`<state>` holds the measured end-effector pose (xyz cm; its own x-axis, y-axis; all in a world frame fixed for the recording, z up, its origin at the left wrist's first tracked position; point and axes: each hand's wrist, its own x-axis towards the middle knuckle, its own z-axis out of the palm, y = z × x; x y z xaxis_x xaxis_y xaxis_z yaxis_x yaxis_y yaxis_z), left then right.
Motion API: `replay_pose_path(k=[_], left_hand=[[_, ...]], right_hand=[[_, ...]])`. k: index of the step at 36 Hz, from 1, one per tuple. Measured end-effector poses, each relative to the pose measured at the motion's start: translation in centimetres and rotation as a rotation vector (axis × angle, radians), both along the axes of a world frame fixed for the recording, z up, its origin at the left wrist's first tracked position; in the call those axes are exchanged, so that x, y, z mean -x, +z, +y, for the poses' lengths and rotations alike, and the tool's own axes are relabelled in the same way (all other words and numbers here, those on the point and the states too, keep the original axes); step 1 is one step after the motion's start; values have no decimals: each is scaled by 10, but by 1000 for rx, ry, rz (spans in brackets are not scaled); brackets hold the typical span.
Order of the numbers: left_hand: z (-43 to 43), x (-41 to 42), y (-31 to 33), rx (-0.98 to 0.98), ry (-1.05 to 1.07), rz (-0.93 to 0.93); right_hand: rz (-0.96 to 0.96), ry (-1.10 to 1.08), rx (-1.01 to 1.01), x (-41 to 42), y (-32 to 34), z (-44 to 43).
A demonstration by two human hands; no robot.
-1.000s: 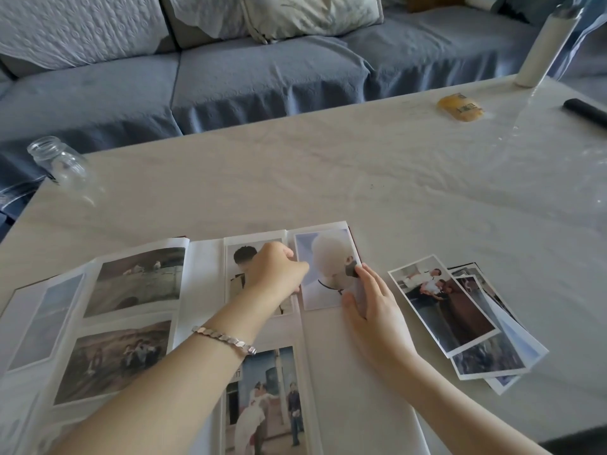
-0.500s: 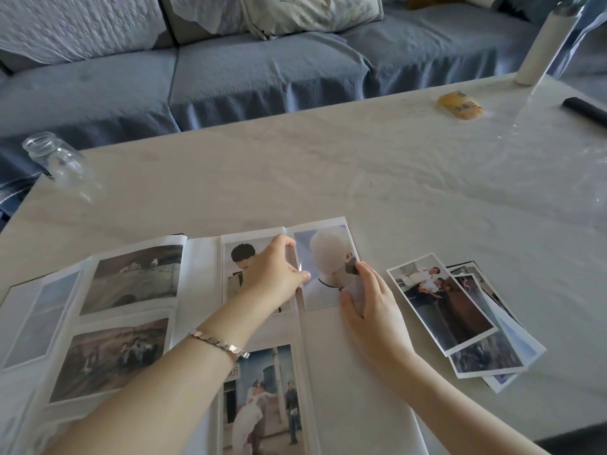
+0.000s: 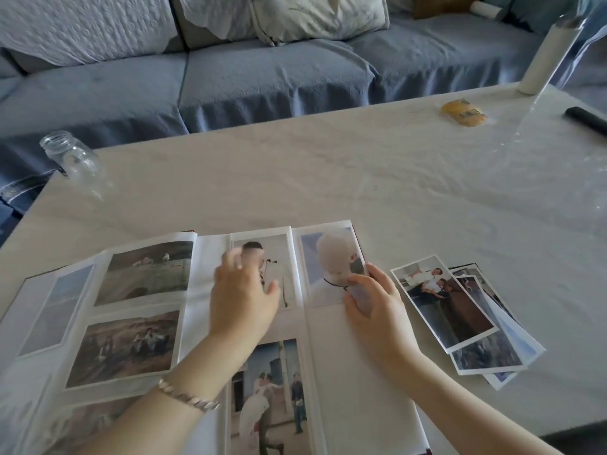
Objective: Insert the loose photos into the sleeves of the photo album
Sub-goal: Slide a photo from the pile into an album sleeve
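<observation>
Head view: right hand point(image 3: 377, 313) pinches the photo point(image 3: 328, 267) at centre frame, probably seating it in its album point(image 3: 361, 389) sleeve. Left hand point(image 3: 243, 300), fingers spread and empty, apparently steadies the album. Loose photos point(image 3: 443, 307) wait at right.

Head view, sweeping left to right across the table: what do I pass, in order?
Glass jar → left hand → right hand, gripping the portrait photo → pile of loose photos → black remote.
</observation>
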<state>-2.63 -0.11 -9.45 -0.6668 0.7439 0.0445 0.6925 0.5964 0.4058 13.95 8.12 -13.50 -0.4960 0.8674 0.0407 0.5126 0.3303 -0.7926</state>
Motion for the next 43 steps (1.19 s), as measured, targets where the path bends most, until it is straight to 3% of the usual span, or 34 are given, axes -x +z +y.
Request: replay_pose_path(k=[4,8,14,20,23,26,29,32,34,39,43], left_hand=[[-28,7,3,66,161,-153],[-34,12,5,-4,209,-377],[-25,15,7,-95,287,-497],[-24,8,13,-204,243,-780],[-26,-2,22,-268,99,-840],[-24,-15,27,-346,-127,-1032],[-15,-32,28,-307,-264,-1138],[-8,-42,24,-211,-279,-1071],[-7,-45,21,-183,-281,-1068],[-8,-36,23,-353,-120,-1423],[-16,-27,23,-374,8,-1155]], right_hand=[[-71,-24,-75,-13,0,5],[-137,-116,-235,-28,5,16],[-587,-79,-176,-54,20,29],[-773,-38,-225,-64,17,31],[-722,-56,-250,-64,17,34],[-659,-108,-251,-66,24,33],[-503,-165,-367,-66,39,30],[-218,-139,-622,-64,49,23],[-106,15,-639,-59,56,17],[-114,411,-726,-41,52,2],[-152,578,-757,-25,45,-9]])
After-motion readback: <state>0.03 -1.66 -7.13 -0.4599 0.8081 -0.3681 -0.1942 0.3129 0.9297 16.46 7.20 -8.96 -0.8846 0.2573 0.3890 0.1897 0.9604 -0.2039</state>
